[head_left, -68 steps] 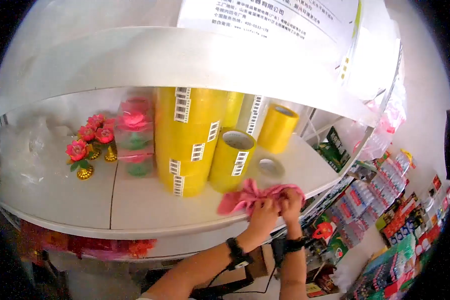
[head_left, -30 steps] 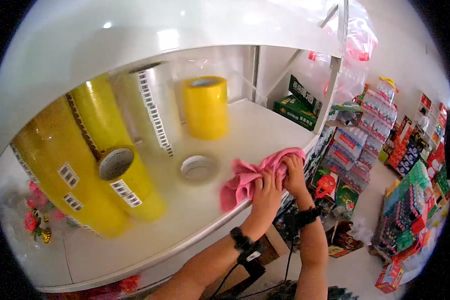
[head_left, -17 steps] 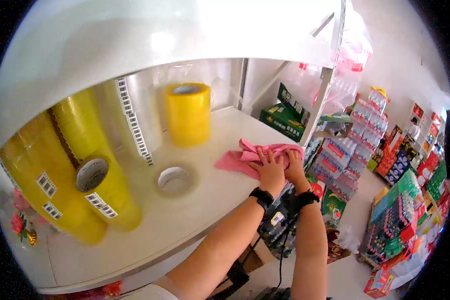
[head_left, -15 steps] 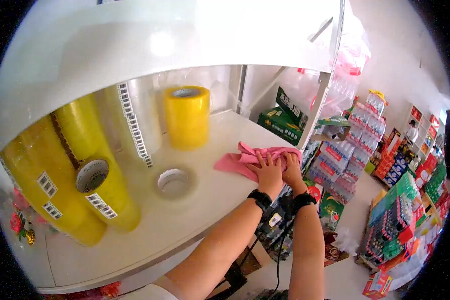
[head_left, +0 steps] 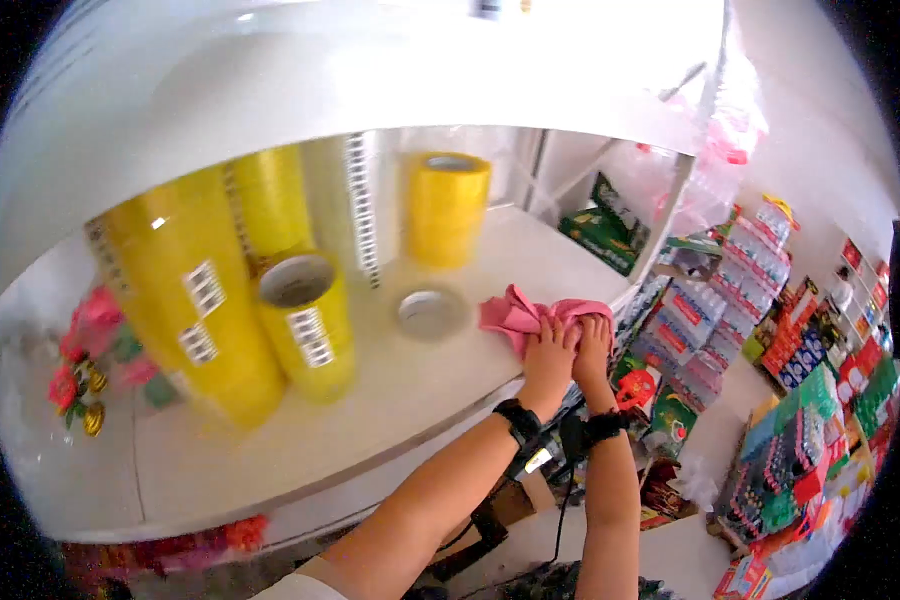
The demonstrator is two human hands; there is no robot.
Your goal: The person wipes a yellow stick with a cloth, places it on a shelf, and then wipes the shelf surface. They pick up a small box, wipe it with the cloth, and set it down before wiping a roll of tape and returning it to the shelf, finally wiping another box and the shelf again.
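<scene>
A pink cloth (head_left: pixel 515 314) lies bunched at the front right corner of the white shelf board (head_left: pixel 420 385). My left hand (head_left: pixel 550 365) grips its near side, fingers stretched over the folds. Close beside it, my right hand (head_left: pixel 592 355) holds the cloth's right end at the board's edge. Part of the cloth is hidden under both hands. Left of the cloth, a single clear tape roll (head_left: pixel 430 312) lies flat. Behind that stands a yellow stack of tape rolls (head_left: pixel 448 215).
Tall yellow tape stacks (head_left: pixel 195 310) and a shorter one (head_left: pixel 310 345) stand at the left. An upper shelf (head_left: pixel 370 70) hangs overhead, with a metal upright (head_left: pixel 670 215) at the right. Bottle packs (head_left: pixel 705 310) and a green box (head_left: pixel 598 240) are beyond. Artificial flowers (head_left: pixel 75 385) show at far left.
The view has swung left, so the tape stacks appear further right. Both hands have drawn the cloth slightly toward the front right corner, and it looks more bunched.
</scene>
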